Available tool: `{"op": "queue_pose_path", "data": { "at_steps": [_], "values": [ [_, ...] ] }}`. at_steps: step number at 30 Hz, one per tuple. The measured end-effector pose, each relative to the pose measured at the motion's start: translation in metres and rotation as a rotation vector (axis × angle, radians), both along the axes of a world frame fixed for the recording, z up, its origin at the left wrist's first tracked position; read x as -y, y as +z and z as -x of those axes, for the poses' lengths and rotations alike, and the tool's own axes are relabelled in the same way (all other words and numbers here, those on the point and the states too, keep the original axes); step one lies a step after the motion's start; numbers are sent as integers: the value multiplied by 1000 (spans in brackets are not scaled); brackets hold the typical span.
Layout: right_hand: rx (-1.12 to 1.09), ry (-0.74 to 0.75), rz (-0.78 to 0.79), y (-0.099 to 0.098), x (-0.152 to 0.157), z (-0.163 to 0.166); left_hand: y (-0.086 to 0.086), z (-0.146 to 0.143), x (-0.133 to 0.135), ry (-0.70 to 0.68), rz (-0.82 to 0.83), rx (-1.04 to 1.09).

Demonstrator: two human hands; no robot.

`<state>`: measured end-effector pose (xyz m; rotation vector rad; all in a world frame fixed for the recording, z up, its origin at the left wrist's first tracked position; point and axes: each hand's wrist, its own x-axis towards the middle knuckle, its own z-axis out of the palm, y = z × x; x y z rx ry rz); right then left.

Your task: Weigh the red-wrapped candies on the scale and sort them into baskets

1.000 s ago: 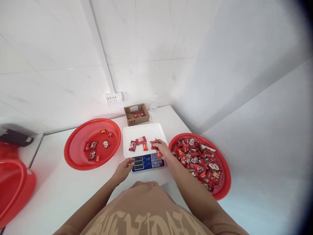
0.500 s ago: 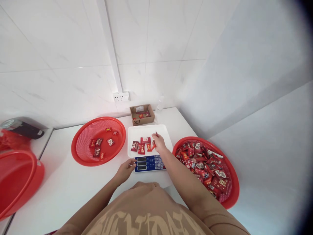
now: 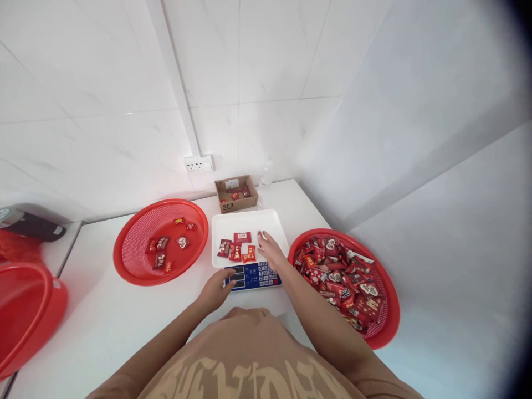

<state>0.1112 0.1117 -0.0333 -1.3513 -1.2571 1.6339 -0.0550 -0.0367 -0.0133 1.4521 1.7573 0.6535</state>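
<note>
A white scale tray [image 3: 272, 221] holds several small wrapped candies [image 3: 242, 238] in red, dark red and orange. Over its right side is my right hand [image 3: 271, 252], fingers apart, beside the orange candies [image 3: 249, 254]. A small pale patch shows at its fingertips, too small to make out. My left hand [image 3: 216, 289] rests at the left edge of the blue scale panel [image 3: 251, 275], thumb and fingers apart with nothing between them. On the right, a red mesh basket [image 3: 393, 310] is heaped with wrapped candies.
Left of the scale stands another red basket [image 3: 128, 235] with several candies in it. A small cardboard box [image 3: 236, 206] with candies sits behind the tray. A red tub [image 3: 45, 321] and a dark cylindrical object [image 3: 33, 224] are at the far left. The wall borders the table behind.
My right hand has opened and turned flatter over the tray. An orange candy that was by its fingers now lies with the others. The whole view has shifted slightly.
</note>
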Motion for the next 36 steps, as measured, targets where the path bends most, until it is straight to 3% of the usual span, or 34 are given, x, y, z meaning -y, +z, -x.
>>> {"op": "queue_pose_path", "data": {
  "at_steps": [3, 6, 11, 15, 19, 27, 36],
  "values": [
    [76, 4, 19, 10, 11, -15, 1, -9, -13, -262, -172, -226],
    [249, -2, -106, 19, 18, -52, -3, -19, -29, -430, -177, -358],
    [744, 30, -325, 16, 37, -142, -15, -23, -46, -436, -126, -501],
    [1061, 199, -273, -4, 62, -190, -18, -15, -39, -384, -128, -502],
    [1222, 319, -231, -16, 76, -195, -18, -9, -19, -365, -194, -489],
    [1250, 303, -315, -12, 60, -188, -26, 7, 9, -244, -266, -483],
    [1022, 35, -232, -15, 47, -200, -22, 17, 6, -159, -298, -498]
  ]
}}
